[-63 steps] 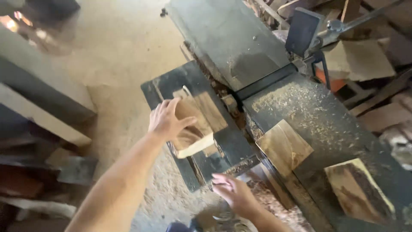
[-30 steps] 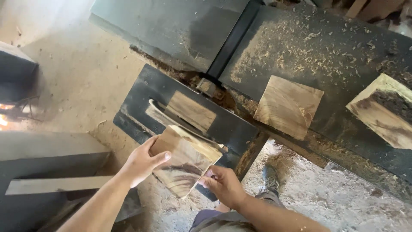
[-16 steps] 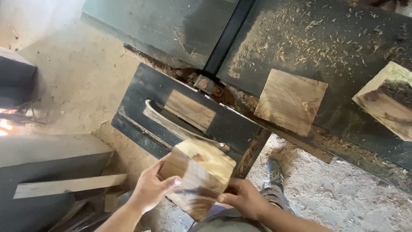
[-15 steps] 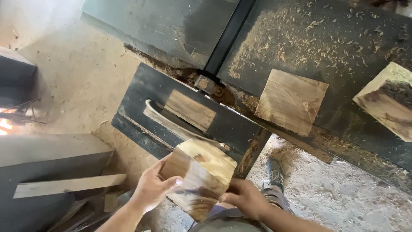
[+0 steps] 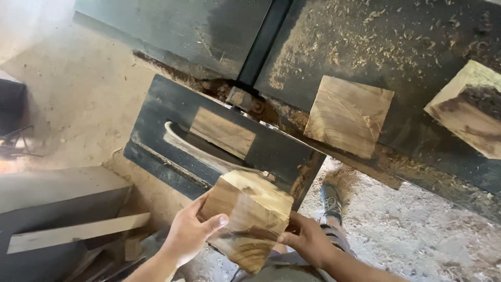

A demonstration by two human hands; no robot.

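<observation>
A chunky block of pale and brown wood [image 5: 246, 216] is held low in the view between both hands. My left hand [image 5: 190, 230] grips its left side with the thumb across the front face. My right hand [image 5: 308, 240] holds its right edge from below. The block hangs just in front of the near edge of a small dark machine table [image 5: 271, 149] that has a slot and a light wooden insert [image 5: 222, 133].
A square wooden block [image 5: 347, 115] and another bark-edged block [image 5: 467, 107] lie on the sawdust-covered dark machine bed [image 5: 396, 52]. A grey bench and plank [image 5: 68, 232] stand at left. My shoe [image 5: 331, 198] rests on the dusty floor.
The block was lifted off the small machine table and drawn toward me; my right hand joined my left hand on it. The view has tilted down.
</observation>
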